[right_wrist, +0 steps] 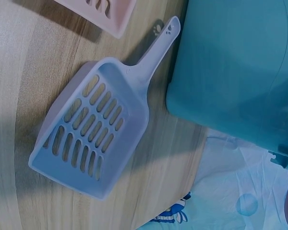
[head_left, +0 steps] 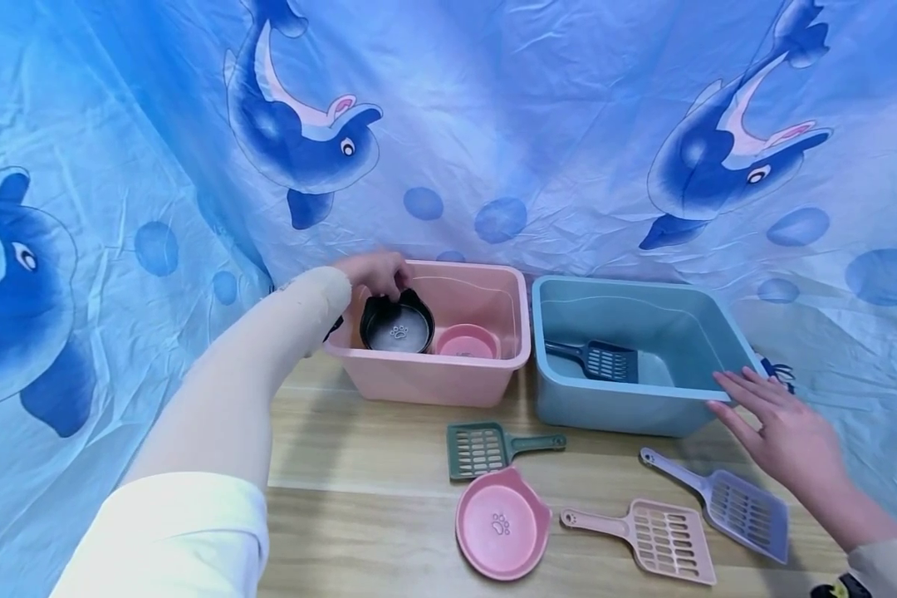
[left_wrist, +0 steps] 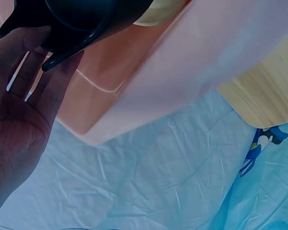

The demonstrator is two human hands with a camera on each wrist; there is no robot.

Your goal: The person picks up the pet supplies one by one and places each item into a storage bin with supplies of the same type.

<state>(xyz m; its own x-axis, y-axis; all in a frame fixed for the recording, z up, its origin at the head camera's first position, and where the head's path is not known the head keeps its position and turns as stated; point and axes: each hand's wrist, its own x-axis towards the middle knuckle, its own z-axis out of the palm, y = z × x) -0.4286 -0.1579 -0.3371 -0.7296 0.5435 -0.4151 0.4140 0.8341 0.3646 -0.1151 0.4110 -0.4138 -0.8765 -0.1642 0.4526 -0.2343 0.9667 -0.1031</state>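
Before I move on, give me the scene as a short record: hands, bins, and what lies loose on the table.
Left hand: grips the black bowl by its rim, inside the pink bin; whether the bowl touches the bottom is unclear
Right hand: fingers on the near right corner of the blue bin
Pink bin: also a small pink bowl and a cream item, mostly hidden
Blue bin: dark blue scoop
Table: green scoop, larger pink bowl, pink scoop, purple scoop

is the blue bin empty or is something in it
Not empty: a dark blue scoop lies inside the blue bin, visible through its open top.
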